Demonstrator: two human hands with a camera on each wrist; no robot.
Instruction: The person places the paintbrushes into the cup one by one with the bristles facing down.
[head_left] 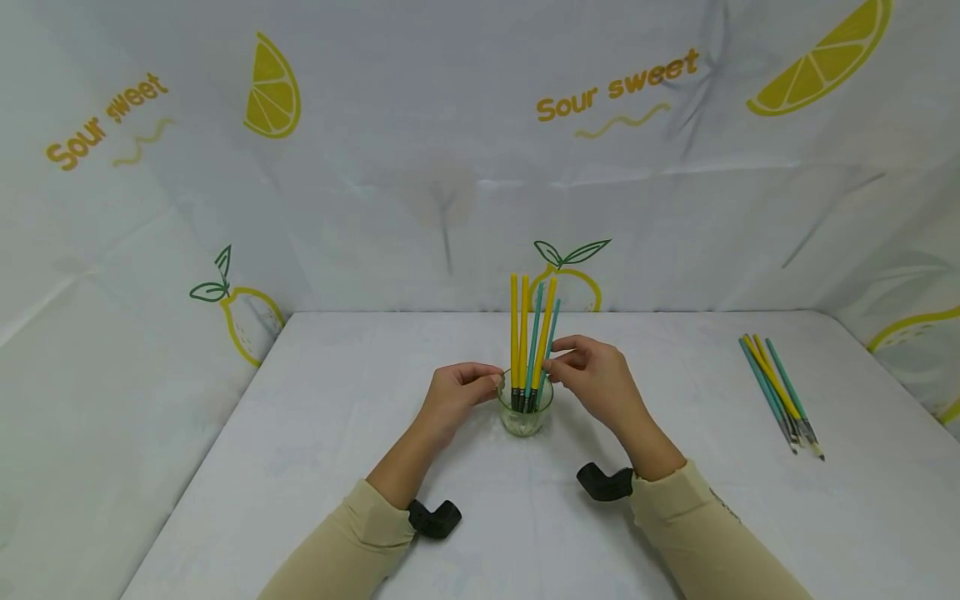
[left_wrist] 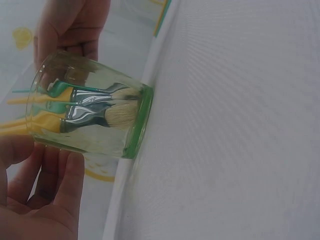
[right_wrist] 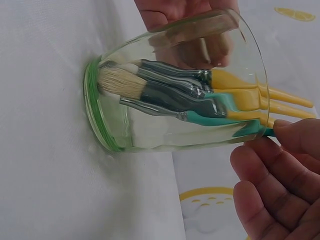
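glass cup (head_left: 525, 412) at frame centre on worktop (head_left: 315, 433), brushes (head_left: 531, 342) standing in it | left hand (head_left: 457, 393) fingers curled on cup rim | right hand (head_left: 594, 377) pinches teal brush (head_left: 550, 348) above rim | spare brushes (head_left: 780, 393) lying far right

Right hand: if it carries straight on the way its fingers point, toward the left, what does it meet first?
Most likely the teal brush handle at the fingertips of the right hand, then the other brushes in the glass cup. The left hand lies beyond, at the cup's far side. Whether the fingertips already touch is unclear.
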